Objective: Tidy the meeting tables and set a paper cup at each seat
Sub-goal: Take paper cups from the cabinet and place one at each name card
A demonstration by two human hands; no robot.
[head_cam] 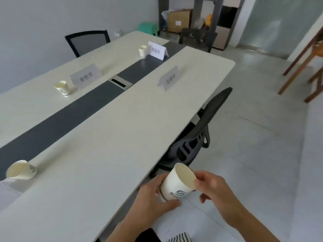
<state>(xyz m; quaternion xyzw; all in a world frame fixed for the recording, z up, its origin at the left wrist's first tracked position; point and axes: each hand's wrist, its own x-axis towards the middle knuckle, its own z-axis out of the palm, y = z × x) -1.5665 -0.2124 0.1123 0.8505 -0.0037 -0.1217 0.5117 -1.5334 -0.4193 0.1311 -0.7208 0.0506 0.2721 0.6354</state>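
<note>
Three paper cups stand on the counter (104, 145): the lower-left cup (21, 170), the mid-left cup (63, 88) and the far cup (142, 51) at upper centre. Where's the next one?

— The held cup (180, 184) is at lower centre, tilted, mouth towards the upper right. It's past the counter's edge, over the floor (262, 154). The left hand (153, 199) wraps its base, and the right hand (215, 189) pinches the rim between thumb and fingers.

Is it one cup or a stack?

— I can't tell. There may be a second rim low down by the left fingers.

Which seat looks unserved?

— I'd say the one right of centre: the near name card (168, 78) has no cup beside it, and the chair (195, 137) is tucked in below.

What could go wrong?

— The rim pinch could dent the thin paper if it tightens. If cups are nested, pulling could bring two away or jerk the rest loose, and out there a drop lands on the floor, not the counter. Set down too close, it could knock over the card, and an empty cup tips easily
</note>
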